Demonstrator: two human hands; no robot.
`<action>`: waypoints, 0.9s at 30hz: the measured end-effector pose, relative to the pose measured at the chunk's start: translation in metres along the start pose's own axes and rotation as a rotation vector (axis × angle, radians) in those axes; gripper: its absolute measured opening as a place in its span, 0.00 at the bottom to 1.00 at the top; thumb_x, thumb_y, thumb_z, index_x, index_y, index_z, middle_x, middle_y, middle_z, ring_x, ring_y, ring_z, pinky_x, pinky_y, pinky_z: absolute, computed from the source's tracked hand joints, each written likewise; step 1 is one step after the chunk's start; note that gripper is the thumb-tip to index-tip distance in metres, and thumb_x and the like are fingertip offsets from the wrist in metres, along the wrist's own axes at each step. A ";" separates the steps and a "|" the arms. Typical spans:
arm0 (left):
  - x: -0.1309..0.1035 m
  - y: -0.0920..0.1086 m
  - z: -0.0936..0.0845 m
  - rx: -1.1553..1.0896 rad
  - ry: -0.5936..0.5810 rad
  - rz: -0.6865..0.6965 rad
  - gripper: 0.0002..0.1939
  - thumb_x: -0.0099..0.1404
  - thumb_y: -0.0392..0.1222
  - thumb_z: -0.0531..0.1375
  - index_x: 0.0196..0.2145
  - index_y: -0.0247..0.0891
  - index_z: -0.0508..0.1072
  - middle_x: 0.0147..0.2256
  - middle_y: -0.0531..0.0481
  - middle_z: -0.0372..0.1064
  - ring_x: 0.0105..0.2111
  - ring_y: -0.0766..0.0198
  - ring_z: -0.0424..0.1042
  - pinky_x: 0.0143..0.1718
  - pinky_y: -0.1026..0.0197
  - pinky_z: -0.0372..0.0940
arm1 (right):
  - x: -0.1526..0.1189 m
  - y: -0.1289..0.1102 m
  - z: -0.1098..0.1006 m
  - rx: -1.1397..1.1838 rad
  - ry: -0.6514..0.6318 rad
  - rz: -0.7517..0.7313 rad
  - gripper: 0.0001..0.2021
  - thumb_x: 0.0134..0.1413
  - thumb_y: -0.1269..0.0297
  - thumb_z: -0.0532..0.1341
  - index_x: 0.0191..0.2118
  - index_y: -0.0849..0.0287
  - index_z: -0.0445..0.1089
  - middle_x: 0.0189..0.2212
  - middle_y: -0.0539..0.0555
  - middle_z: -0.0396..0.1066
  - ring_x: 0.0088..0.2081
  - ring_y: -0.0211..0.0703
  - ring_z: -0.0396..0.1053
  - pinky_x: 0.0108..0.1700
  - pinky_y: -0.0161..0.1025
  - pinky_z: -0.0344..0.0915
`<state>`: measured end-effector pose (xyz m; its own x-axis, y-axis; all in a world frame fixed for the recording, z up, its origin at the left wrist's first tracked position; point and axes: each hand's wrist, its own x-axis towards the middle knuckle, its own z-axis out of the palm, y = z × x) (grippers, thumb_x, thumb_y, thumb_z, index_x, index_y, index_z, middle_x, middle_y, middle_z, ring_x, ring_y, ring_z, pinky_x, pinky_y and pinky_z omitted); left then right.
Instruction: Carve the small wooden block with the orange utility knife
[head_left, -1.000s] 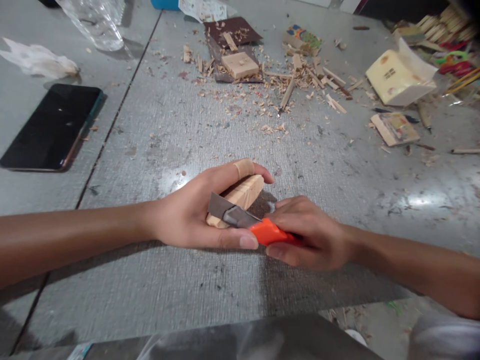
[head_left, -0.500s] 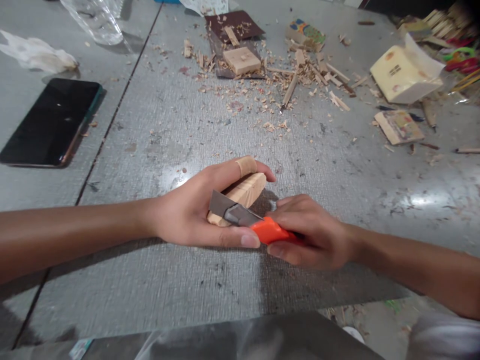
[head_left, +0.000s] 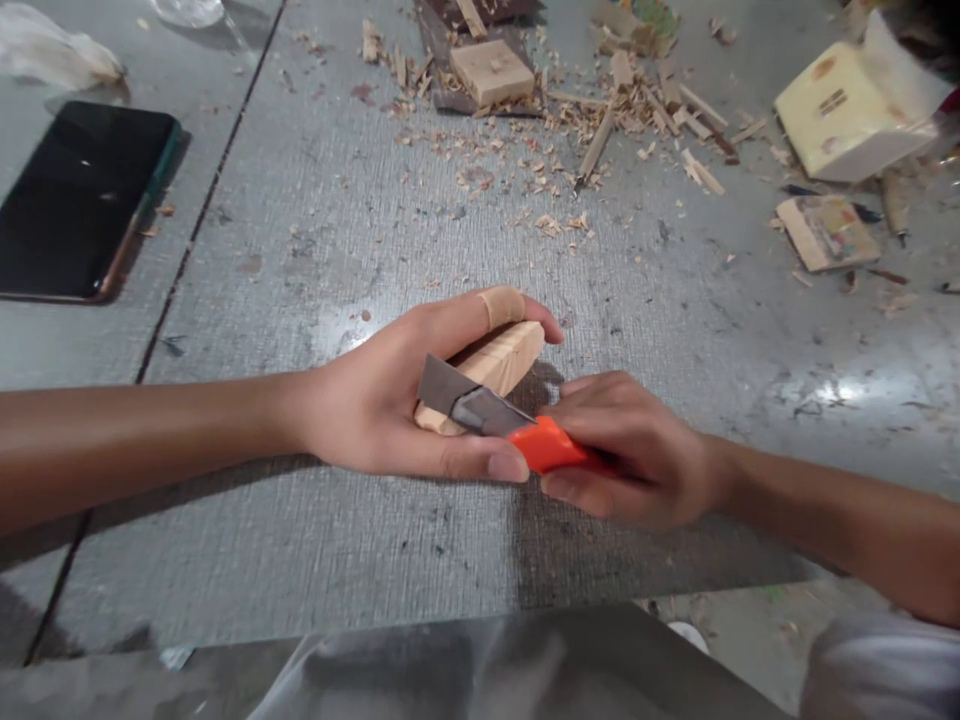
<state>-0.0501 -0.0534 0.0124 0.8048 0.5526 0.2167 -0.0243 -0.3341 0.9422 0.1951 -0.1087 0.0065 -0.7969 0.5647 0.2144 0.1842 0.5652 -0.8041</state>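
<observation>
My left hand (head_left: 405,390) is wrapped round a pale piece of wood (head_left: 506,357) with a rounded end. A tan bandage (head_left: 502,307) circles its index finger, which lies along the wood's far side. In my right hand (head_left: 637,445) is a utility knife (head_left: 551,443) with an orange handle, fingers closed round it. The knife's wide grey blade (head_left: 446,385) lies across the wood's near end, pointing left. My left thumb presses by the front of the orange handle. Part of the wood is hidden behind the blade and the left hand.
A phone (head_left: 82,200) lies at left. Wood shavings (head_left: 555,225), a square wood block (head_left: 493,72) and a thin carving tool (head_left: 596,150) lie at the back. A yellow tissue pack (head_left: 847,110) and a small wood block with a picture (head_left: 829,232) stand at right.
The camera view has tipped down and shifted, so the background things sit higher in the picture. My hands, the knife and the wood keep nearly the same hold.
</observation>
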 end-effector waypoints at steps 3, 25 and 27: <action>0.001 0.001 0.000 -0.007 -0.004 -0.007 0.37 0.52 0.51 0.74 0.57 0.42 0.69 0.41 0.47 0.70 0.36 0.55 0.69 0.33 0.57 0.65 | 0.000 0.000 -0.001 0.003 -0.003 0.000 0.11 0.71 0.60 0.60 0.34 0.58 0.67 0.22 0.43 0.60 0.23 0.35 0.55 0.30 0.39 0.49; 0.003 0.011 -0.001 0.142 -0.030 0.052 0.34 0.66 0.59 0.68 0.56 0.27 0.66 0.39 0.45 0.68 0.34 0.60 0.67 0.31 0.58 0.62 | 0.002 -0.005 -0.004 -0.063 -0.040 0.036 0.19 0.77 0.52 0.52 0.33 0.56 0.64 0.21 0.45 0.60 0.22 0.37 0.57 0.30 0.40 0.53; 0.004 0.011 -0.001 0.151 -0.033 0.055 0.34 0.67 0.60 0.67 0.56 0.27 0.66 0.39 0.45 0.68 0.34 0.60 0.67 0.30 0.58 0.63 | 0.001 -0.005 -0.004 -0.059 -0.022 0.024 0.19 0.77 0.53 0.53 0.33 0.56 0.65 0.22 0.45 0.61 0.23 0.38 0.57 0.30 0.40 0.53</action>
<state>-0.0479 -0.0544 0.0236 0.8240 0.5055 0.2560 0.0183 -0.4753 0.8796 0.1955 -0.1085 0.0127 -0.8039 0.5660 0.1825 0.2369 0.5862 -0.7747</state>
